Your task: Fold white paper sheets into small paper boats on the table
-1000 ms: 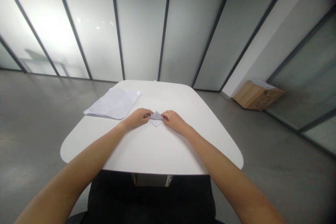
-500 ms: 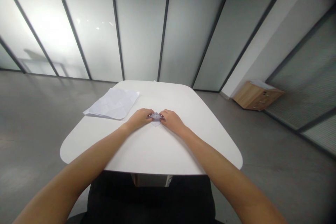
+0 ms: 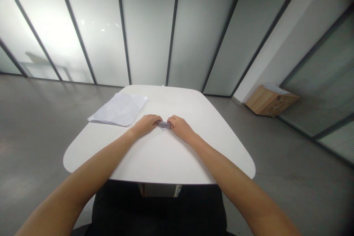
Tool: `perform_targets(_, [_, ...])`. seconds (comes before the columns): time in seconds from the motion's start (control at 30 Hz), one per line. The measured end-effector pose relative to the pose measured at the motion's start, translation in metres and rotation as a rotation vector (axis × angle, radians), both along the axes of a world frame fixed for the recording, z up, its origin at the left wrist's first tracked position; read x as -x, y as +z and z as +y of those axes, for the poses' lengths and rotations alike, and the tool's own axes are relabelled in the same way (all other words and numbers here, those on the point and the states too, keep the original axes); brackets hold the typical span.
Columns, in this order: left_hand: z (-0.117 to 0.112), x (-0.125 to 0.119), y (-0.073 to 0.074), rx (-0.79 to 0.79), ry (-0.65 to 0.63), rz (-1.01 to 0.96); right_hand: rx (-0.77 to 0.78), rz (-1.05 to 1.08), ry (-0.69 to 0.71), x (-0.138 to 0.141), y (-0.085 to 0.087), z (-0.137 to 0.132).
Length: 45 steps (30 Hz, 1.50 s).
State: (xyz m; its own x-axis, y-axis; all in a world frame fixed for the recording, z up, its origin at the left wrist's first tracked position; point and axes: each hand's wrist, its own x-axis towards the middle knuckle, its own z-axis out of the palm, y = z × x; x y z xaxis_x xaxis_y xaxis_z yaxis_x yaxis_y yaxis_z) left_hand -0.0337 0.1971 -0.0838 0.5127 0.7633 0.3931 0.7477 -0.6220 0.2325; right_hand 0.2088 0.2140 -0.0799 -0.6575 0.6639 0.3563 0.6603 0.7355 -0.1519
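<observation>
The left hand (image 3: 145, 124) and the right hand (image 3: 179, 127) rest palm-down near the middle of a rounded white table (image 3: 166, 158). Their fingertips pinch a small folded white paper shape (image 3: 164, 125) from either side, pressing it into a narrow form between them at the table's centre. Farther left on the table, well apart from the hands, lies a loose stack of creased white paper sheets (image 3: 118, 108). Off to the far right, a low light-wood drawer cabinet (image 3: 272, 104) stands on the grey concrete floor (image 3: 276, 177).
</observation>
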Motion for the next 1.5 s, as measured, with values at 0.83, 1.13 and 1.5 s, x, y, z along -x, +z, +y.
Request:
perform_targets(0.83, [-0.007,-0.009,0.002,-0.032,0.024,-0.019,-0.040,-0.102,-0.031,0.000,0.003,0.002])
perform_targets(1.13, [-0.011,-0.013,0.003,0.006,0.075,-0.050,-0.010,-0.023,-0.005,0.007,-0.003,-0.001])
perform_targets(1.5, [-0.014,-0.011,0.005,0.033,0.011,-0.112,-0.011,-0.008,0.001,0.009,-0.010,-0.006])
